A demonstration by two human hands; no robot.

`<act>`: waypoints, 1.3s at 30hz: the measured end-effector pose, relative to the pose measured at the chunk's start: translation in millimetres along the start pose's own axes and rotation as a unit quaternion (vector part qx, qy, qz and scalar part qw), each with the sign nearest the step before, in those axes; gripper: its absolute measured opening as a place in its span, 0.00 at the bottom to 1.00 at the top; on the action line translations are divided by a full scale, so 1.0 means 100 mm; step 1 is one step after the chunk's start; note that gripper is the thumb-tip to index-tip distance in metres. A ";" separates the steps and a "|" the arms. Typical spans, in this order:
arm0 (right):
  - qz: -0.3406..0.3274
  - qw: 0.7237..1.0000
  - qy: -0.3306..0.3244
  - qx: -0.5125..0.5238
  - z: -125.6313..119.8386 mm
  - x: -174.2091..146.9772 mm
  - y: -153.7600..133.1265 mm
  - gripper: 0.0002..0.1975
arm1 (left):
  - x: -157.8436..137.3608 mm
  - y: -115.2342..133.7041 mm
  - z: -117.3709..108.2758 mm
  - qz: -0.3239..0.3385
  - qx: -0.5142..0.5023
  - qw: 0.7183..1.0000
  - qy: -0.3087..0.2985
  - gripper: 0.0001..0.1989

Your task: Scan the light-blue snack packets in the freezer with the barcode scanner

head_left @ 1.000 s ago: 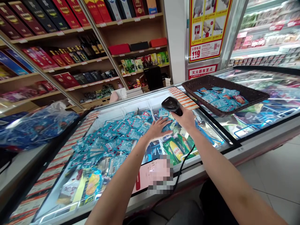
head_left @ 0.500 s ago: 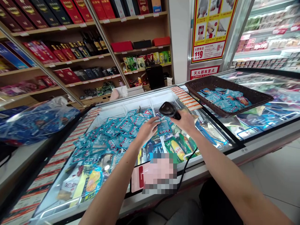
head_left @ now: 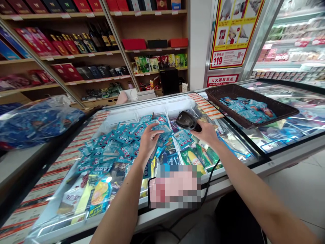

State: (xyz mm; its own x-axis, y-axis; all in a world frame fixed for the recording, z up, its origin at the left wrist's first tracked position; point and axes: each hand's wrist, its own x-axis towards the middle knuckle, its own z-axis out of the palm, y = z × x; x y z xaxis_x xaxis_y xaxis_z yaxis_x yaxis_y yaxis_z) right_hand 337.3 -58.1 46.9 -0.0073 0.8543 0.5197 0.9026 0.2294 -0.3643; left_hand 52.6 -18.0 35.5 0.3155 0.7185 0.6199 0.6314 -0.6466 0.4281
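A black barcode scanner [head_left: 188,120] with a cable is gripped in my right hand [head_left: 207,135], its head over a blue snack packet [head_left: 182,139] that lies right of the white wire divider. My left hand [head_left: 149,139] is left of the scanner, thumb and fingers closed on the edge of another small blue packet [head_left: 164,128]. Around and beyond that hand spreads a heap of similar blue packets [head_left: 124,135] on top of the freezer's contents. Part of the packet in my left hand is hidden by the fingers.
A dark woven basket [head_left: 276,117] with blue packets stands on the freezer to the right. At left lies a clear plastic bag [head_left: 40,118] full of packets. A phone-like object [head_left: 152,193], partly blurred, rests on the front edge. Green-and-yellow packages [head_left: 194,161] lie below the scanner.
My left hand has moved left, away from the packet under the scanner, to another packet at the heap. My right hand still holds the scanner; the view has shifted slightly.
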 end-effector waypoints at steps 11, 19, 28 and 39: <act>-0.100 0.989 -0.039 -0.099 -0.10 0.08 -0.20 0.16 | -0.01 -0.12 -0.11 -0.055 -0.074 0.994 0.056 0.11; -0.108 0.989 -0.033 -0.094 -0.06 0.13 -0.33 0.16 | -0.03 -0.22 -0.09 -0.076 -0.030 0.990 0.114 0.24; -0.125 0.990 -0.052 -0.041 0.10 0.00 -0.27 0.16 | -0.03 -0.15 -0.05 -0.098 -0.027 0.990 0.093 0.16; -0.142 0.985 -0.073 -0.073 0.16 -0.03 -0.33 0.20 | -0.04 -0.09 -0.03 -0.064 -0.002 0.993 0.100 0.15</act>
State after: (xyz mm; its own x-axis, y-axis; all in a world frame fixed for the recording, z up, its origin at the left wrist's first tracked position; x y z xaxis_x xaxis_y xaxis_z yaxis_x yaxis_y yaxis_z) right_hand 300.7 -60.9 45.2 -0.3200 0.8265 0.4633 0.9074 0.4080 -0.1012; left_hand 43.3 -16.3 31.3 0.0865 0.7300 0.6779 0.6541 -0.5549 0.5141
